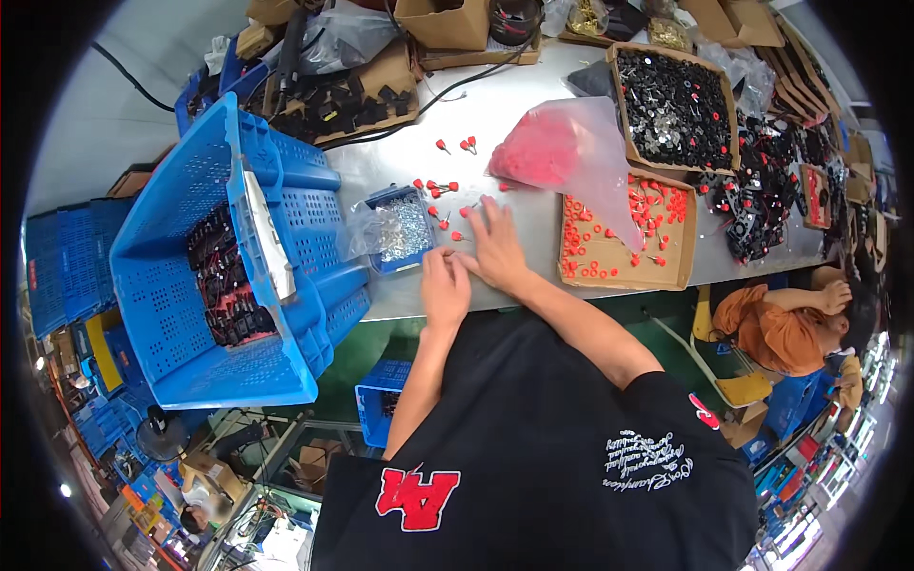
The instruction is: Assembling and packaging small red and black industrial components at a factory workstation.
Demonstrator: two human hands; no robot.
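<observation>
Red-capped parts loose mid-frame on tabletop, between blue tray and right hand. Right hand spread, fingers toward top of frame, fingertips just beside the nearest cap. Left hand narrow, fingers bunched by the right thumb; can't tell if it pinches anything. Long axes mixed: upper-left part's stem points lower right; stems by the hands too small to call. Near edge runs below the tray. Bare metal above the parts; blue crate bounds left, cardboard tray right.
</observation>
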